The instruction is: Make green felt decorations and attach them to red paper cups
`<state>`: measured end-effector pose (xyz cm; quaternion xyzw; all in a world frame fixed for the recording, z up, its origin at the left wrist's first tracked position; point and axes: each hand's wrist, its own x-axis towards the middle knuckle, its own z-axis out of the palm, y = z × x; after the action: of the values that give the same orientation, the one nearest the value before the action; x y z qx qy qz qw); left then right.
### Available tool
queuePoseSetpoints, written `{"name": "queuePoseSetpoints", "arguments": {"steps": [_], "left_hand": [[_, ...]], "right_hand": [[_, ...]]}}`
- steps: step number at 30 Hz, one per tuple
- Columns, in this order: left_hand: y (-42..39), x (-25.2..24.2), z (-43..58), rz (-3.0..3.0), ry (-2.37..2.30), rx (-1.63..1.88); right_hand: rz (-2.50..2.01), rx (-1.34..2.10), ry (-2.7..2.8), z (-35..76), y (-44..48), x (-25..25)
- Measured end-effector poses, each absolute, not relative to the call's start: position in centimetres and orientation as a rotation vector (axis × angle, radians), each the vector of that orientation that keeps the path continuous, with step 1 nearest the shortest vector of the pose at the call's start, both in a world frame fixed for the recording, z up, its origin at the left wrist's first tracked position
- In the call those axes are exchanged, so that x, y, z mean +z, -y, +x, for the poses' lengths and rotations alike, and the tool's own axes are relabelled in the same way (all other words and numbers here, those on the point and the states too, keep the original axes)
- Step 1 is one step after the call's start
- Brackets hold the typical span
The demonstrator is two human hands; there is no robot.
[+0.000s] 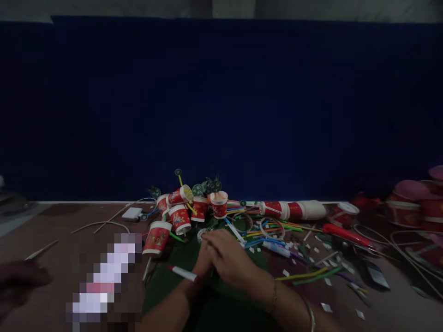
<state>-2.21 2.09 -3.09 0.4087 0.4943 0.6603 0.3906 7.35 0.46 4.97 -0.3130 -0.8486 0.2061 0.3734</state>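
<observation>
Small round pale patterned piece (200, 235) is lying near the lower centre of the frame, just beyond the hands, and from where I'm standing I can't tell whether the fingertips are touching it. The person's right hand (224, 256) is lapping over the left hand (203, 260); the right fingers are lying close together, while the left ones are hiding underneath, so I can't tell whether they are gripping anything. One white marker pen with red ends (183, 273) is lying aslant beside the left forearm. Red-and-white printed paper cups (154, 240) are crowding the brown counter (62, 258) left of centre. White paper scraps (325, 307) are littering the lower right. Another person's blurred hand (20, 281) is showing at the lower left edge.
</observation>
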Motion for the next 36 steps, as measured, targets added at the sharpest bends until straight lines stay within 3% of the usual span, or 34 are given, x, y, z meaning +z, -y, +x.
{"name": "queuePoseSetpoints", "arguments": {"steps": [3,8,11,13,17,19,36], "left_hand": [[-2.0,-2.0,-3.2,0.997,-1.203,1.436],[-1.6,-0.1,-3.2,0.851,-1.204,1.357],[-1.3,0.7,-2.9,0.923,-1.248,1.291],[-1.2,0.9,-2.7,0.939,-1.272,1.275],[-1.2,0.8,-2.6,0.927,-1.289,1.266],[-1.3,0.7,-2.6,0.949,-1.278,1.257],[-2.1,-0.3,-3.2,0.881,-1.296,1.312]], "right_hand": [[-1.120,0.604,1.925,9.8,-1.7,3.0],[-1.168,1.496,1.735,12.0,-2.0,0.4],[-1.102,1.738,1.647,12.3,-1.9,0.2],[-1.227,1.551,1.769,12.7,-2.4,0.6],[-1.620,0.675,1.957,13.6,-4.3,1.1],[-1.710,0.546,2.031,13.7,-5.1,1.1],[-1.537,1.290,1.601,19.6,-6.4,3.9]]}}
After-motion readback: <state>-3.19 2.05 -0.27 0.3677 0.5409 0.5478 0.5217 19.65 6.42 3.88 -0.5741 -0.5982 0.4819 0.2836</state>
